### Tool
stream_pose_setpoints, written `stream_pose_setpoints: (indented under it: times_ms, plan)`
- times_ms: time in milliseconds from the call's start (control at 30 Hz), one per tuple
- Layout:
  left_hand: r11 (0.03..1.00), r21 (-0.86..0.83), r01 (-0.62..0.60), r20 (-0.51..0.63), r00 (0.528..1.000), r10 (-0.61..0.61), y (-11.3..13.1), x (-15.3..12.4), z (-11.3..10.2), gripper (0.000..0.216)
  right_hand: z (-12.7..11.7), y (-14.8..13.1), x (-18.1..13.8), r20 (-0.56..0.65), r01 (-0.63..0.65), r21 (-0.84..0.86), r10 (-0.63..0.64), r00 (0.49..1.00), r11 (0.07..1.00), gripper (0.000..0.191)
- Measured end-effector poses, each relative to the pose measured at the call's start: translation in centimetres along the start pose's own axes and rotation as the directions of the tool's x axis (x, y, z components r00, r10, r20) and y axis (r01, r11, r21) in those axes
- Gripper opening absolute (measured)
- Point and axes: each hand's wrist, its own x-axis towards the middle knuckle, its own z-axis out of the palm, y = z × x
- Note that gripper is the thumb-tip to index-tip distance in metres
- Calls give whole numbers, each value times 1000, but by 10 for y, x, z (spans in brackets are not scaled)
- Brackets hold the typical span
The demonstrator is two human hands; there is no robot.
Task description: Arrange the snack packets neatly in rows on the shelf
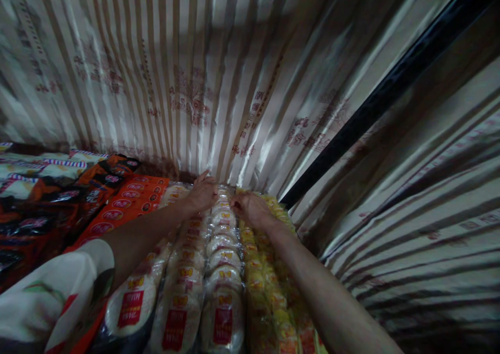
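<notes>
Rows of round pale cakes [224, 273] in clear plastic wrap, with red and yellow labels, run away from me. Over the far end of these rows lies my left hand [202, 192], its index finger stretched out and nothing visible in it. My right hand [252, 208] has curled fingers at the far end, where the pale row meets the yellow-wrapped packets [255, 281]. Whatever its fingers grip, if anything, is hidden in the dim light. The two hands are a short gap apart, either side of one pale row.
Orange packaging with oval logos [123, 203] lies left of the cakes. Beyond it are dark orange-and-black bags [58, 192] and white bags [23, 164]. A striped, printed curtain [219, 93] hangs behind, and a black pole [371, 104] slants down on the right.
</notes>
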Motion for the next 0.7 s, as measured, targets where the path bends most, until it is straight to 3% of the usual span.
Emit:
stream_pose_setpoints:
  times_ms: [200,433,600,700]
  plan:
    - [999,-24,-45,-72,996,43,4,-8,-10,7,-2,-6,-1,-8,-73,-24,73,997,997,17]
    - [995,38,-91,116,990,86,18,-17,-22,4,0,-9,-1,-9,-95,-24,94,995,995,17]
    - [999,25,-19,103,995,16,20,-14,-16,9,-1,-6,-5,-66,-45,15,45,997,999,15]
    - [1000,20,-14,84,996,12,20,-14,-13,13,-5,-6,-10,-34,17,41,-16,999,999,14]
